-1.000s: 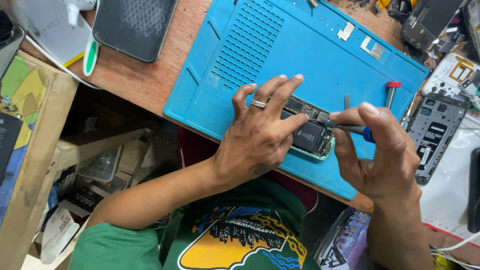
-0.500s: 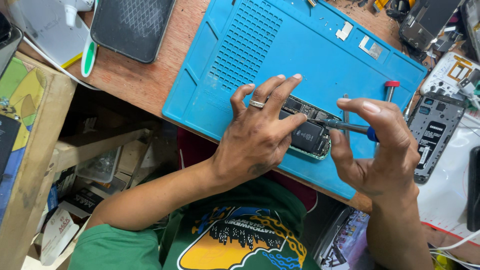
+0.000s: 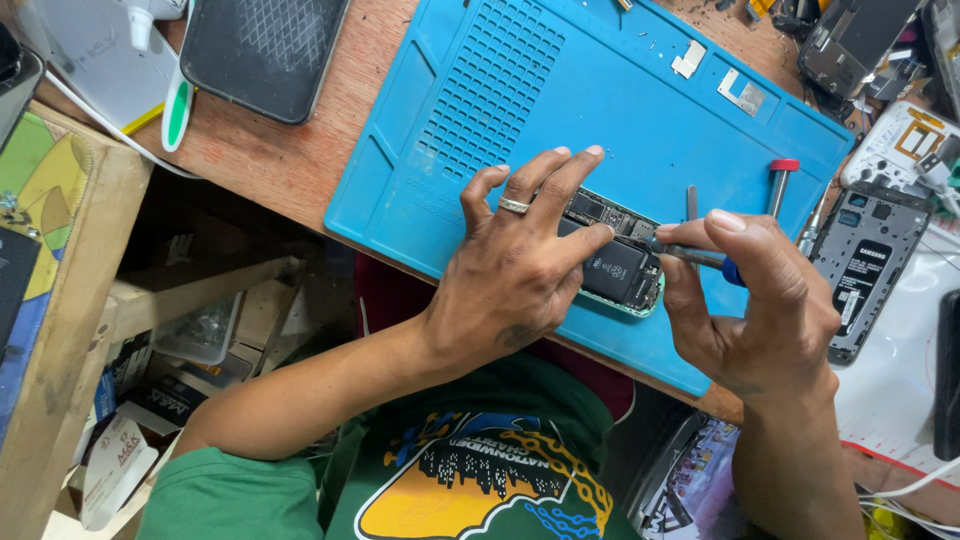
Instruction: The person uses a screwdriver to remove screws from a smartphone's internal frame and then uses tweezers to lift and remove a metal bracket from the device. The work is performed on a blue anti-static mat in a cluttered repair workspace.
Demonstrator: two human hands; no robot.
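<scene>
An opened phone [image 3: 620, 265] with its black battery and circuit board showing lies near the front edge of a blue work mat [image 3: 600, 110]. My left hand [image 3: 515, 265], with a ring on one finger, rests flat over the phone's left part and holds it down. My right hand [image 3: 750, 300] grips a thin screwdriver [image 3: 690, 255] with a blue collar. Its tip points left onto the phone's board beside the battery.
A red-capped screwdriver [image 3: 778, 185] and a pair of tweezers [image 3: 691, 203] lie on the mat right of the phone. Two small metal plates [image 3: 740, 95] sit at the mat's far edge. A dark phone [image 3: 260, 50] lies at the upper left. Another opened phone [image 3: 865, 270] lies to the right.
My right hand has shifted slightly and re-angled the screwdriver on the phone's board. My left hand has stayed pressed on the phone.
</scene>
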